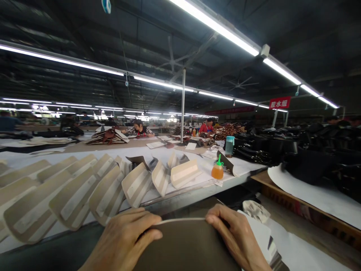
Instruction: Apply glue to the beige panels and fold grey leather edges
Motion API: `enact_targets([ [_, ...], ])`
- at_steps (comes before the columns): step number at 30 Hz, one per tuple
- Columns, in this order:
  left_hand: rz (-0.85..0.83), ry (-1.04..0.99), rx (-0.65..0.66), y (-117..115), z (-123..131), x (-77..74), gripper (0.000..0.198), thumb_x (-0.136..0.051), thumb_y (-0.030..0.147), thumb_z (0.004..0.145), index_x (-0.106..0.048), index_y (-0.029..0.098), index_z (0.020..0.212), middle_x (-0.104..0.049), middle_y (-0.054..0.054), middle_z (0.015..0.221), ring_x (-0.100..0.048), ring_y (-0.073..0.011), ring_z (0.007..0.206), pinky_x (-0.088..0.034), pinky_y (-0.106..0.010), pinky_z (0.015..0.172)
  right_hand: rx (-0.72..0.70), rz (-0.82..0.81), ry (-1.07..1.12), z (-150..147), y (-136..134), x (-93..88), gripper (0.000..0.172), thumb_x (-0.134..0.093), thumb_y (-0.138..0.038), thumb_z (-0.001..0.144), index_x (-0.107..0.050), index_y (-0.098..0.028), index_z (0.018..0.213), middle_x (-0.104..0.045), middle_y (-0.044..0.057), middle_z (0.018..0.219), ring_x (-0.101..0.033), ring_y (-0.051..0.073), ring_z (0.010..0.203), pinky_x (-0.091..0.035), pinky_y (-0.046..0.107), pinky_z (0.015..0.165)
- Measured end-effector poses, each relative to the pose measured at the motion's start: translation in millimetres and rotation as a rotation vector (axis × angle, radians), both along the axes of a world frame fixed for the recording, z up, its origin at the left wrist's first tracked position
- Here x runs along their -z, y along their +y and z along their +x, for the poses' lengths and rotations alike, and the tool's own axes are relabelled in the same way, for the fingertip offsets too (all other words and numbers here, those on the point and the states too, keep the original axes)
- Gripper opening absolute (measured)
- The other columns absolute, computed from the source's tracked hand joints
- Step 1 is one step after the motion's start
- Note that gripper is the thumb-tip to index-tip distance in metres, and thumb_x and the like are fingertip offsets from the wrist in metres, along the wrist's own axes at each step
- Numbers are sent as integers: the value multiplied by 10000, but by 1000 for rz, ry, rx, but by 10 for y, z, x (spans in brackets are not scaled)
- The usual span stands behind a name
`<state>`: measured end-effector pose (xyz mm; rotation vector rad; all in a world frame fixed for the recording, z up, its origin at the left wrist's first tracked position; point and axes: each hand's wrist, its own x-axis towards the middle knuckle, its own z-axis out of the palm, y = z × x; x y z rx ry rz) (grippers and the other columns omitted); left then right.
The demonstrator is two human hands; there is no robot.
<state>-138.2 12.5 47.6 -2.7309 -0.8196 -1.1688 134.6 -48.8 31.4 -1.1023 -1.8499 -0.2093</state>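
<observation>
With the left hand (128, 235) and right hand (232, 233) each pinching a far corner of the dark olive sheet (183, 244) between the fingers, just before the table (197, 197), uneven pulling could crease it, or a slackened pinch drop it.

The held sheet (183, 244) blocks the near middle; curved panels (73, 199) crowd the worktop's (180, 200) left, leaving a narrow gap beside the orange bottle (217, 172).
</observation>
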Motion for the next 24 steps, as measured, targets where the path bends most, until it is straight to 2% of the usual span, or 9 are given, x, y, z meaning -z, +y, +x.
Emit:
enact_targets([
  [2, -80, 5, 43, -30, -11, 7, 91, -675, 198, 899, -694, 272, 851, -743, 85, 764, -715, -99, 711, -474, -151, 655, 7, 59, -113, -39, 3, -1, 324, -443, -432, 1061, -619, -231, 877, -660, -32, 740, -596, 139, 651, -407, 248, 592],
  [4, -157, 21, 44, -54, 38, 50, 209, -574, 217, 962, -657, 241, 773, -695, 72, 702, -676, -86, 667, -446, -159, 634, 10, 140, -249, -150, -1, 27, 330, -438, -460, 1050, -631, -212, 947, -665, 0, 780, -581, 161, 674, -381, 280, 601],
  [9, -258, 43, -40, -57, 187, 129, 328, -475, 260, 994, -595, 209, 693, -652, 49, 649, -631, -106, 637, -392, -215, 613, 87, 379, -352, -461, 47, 231, 358, -441, -289, 1071, -545, -195, 742, -532, -5, 625, -441, 157, 544, -263, 328, 551],
  [14, -377, 64, -22, -7, 258, 6, 354, -510, 278, 951, -543, 196, 608, -596, 33, 606, -570, -124, 608, -364, -240, 603, 62, 215, -176, -501, 159, 334, 404, -313, -253, 1102, -491, -209, 742, -537, -17, 647, -534, 131, 567, -387, 262, 579],
  [17, -606, -181, 65, 29, 209, -18, 75, -645, 263, 849, -649, 224, 785, -688, 33, 751, -628, -133, 721, -442, -206, 689, 40, 68, -41, -471, 197, 314, 425, -288, -299, 1111, -393, -230, 705, -486, -56, 619, -537, 87, 520, -411, 182, 516],
  [18, -696, -302, 106, 32, 165, 5, 122, -686, 276, 816, -668, 244, 933, -730, 25, 864, -660, -143, 810, -472, -197, 745, 40, 39, -6, -458, 201, 307, 427, -305, -320, 1108, -365, -234, 694, -464, -65, 607, -520, 81, 500, -404, 171, 494],
  [20, -880, -508, 197, 11, 51, 89, 463, -747, 365, 777, -598, 292, 1209, -740, 4, 1124, -678, -174, 994, -508, -213, 850, 50, 13, 56, -430, 197, 295, 432, -317, -348, 1103, -343, -237, 686, -448, -67, 603, -498, 84, 494, -396, 172, 477],
  [22, -1038, -571, 275, -50, -55, 191, 554, -734, 514, 784, -582, 304, 1273, -715, -18, 1222, -681, -209, 1027, -535, -251, 872, 67, 15, 107, -400, 184, 286, 428, -333, -342, 1099, -346, -236, 684, -450, -62, 612, -490, 90, 509, -386, 180, 476],
  [24, -1091, -519, 267, -133, -104, 259, 505, -665, 593, 825, -662, 259, 1203, -735, -46, 1142, -690, -225, 931, -561, -269, 816, 54, 39, 122, -381, 168, 277, 416, -340, -323, 1099, -403, -227, 699, -483, -51, 636, -514, 97, 541, -391, 189, 500],
])
